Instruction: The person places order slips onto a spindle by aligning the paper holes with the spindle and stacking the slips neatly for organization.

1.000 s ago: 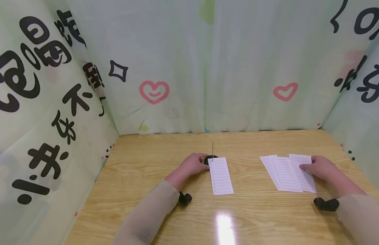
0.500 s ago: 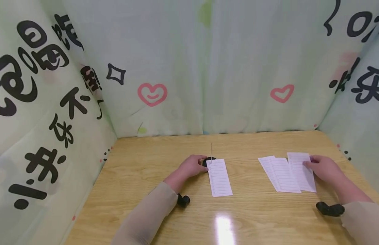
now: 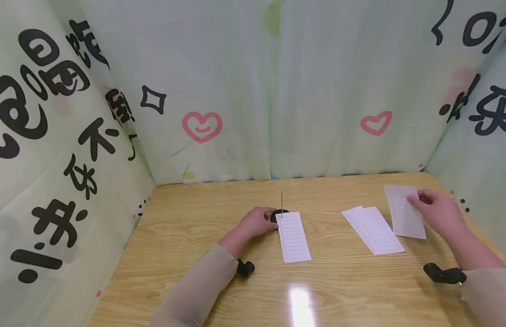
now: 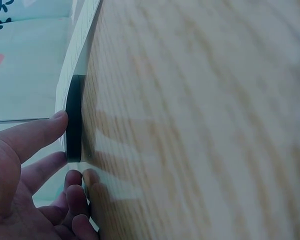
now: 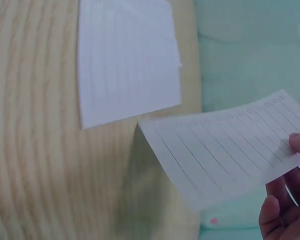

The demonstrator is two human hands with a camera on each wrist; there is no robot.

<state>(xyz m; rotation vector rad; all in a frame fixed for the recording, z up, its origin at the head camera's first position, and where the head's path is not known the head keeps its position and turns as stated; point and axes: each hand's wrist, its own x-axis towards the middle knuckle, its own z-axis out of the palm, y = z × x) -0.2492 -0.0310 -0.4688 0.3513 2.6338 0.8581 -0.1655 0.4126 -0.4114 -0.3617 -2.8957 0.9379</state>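
My left hand pinches the edge of the round black base of a paper spike, thumb on top and index finger at the rim. Its thin metal rod points upward, with a white lined slip lying over the base at its foot. At the right, my right hand pinches another lined slip by its side edge between thumb and fingers. That slip is raised off the table and casts a shadow in the right wrist view. Just left of it lie overlapping lined slips.
A wooden table carries all of this. Curtains with printed hearts and black lettering stand along its back and both sides. Black wrist-worn devices sit at both sleeves.
My right hand has lifted one slip off the pile and moved it away toward the back of the table. The left hand stays at the spike's base.
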